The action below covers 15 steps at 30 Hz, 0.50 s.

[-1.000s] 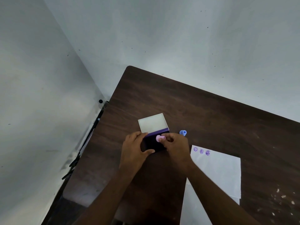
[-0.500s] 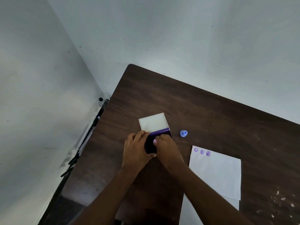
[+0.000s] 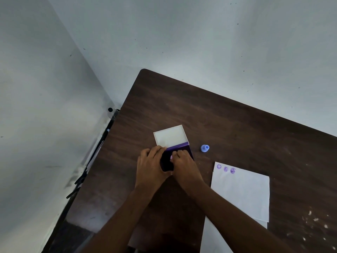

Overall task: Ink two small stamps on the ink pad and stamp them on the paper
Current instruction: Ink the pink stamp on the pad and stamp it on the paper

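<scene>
The dark purple ink pad (image 3: 166,160) lies on the brown table (image 3: 228,125), its pale lid (image 3: 170,135) folded open behind it. My left hand (image 3: 150,166) grips the pad's left side and front corner. My right hand (image 3: 184,165) is closed on a small pink stamp (image 3: 171,157), pressing it down on the pad; only a sliver of the stamp shows. A small blue stamp (image 3: 204,148) stands alone to the right of the pad. White paper (image 3: 242,192) lies at the right, with three purple stamp marks (image 3: 225,169) along its top left edge.
The table sits in a corner between two pale walls. Its left edge (image 3: 102,161) borders a gap with dark cables. A second sheet (image 3: 209,238) pokes out under the paper. White specks (image 3: 313,221) dot the table at the right.
My right hand has lowered the pink stamp from above the pad's far edge down onto the ink surface. My left hand closed in more on the pad. The blue stamp has not moved.
</scene>
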Tool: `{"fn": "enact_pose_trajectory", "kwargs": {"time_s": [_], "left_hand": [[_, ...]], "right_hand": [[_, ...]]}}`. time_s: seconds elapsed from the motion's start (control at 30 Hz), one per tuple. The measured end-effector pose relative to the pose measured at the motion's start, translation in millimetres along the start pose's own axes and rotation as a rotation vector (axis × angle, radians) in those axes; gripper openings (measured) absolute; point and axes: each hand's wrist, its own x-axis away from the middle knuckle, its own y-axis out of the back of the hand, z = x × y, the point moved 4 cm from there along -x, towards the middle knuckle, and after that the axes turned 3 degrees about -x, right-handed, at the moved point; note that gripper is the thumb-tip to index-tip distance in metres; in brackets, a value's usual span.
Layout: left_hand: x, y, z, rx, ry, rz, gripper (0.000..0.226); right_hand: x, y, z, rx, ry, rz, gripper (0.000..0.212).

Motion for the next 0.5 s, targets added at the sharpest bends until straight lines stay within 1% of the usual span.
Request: {"fn": "enact_pose_trajectory", "kwargs": {"time_s": [0.2, 0.33, 0.43, 0.5], "left_hand": [[0.8, 0.2, -0.2, 0.01, 0.004, -0.012, 0.086], [1.3, 1.6, -2.8, 0.008, 0.009, -0.006, 0.081], [-0.2, 4.6, -5.9, 0.003, 0.02, 0.005, 0.079], [-0.4, 5.0, -9.5, -0.002, 0.014, 0.035, 0.082]], "right_hand": [[0.0, -2.8, 0.3, 0.011, 0.037, -0.051, 0.047], [1.7, -3.3, 3.9, 0.014, 0.008, -0.075, 0.046], [-1.9, -0.7, 5.4, -0.003, -0.042, -0.039, 0.047], [-3.7, 9.8, 3.8, -0.06, -0.116, 0.04, 0.046]]}}
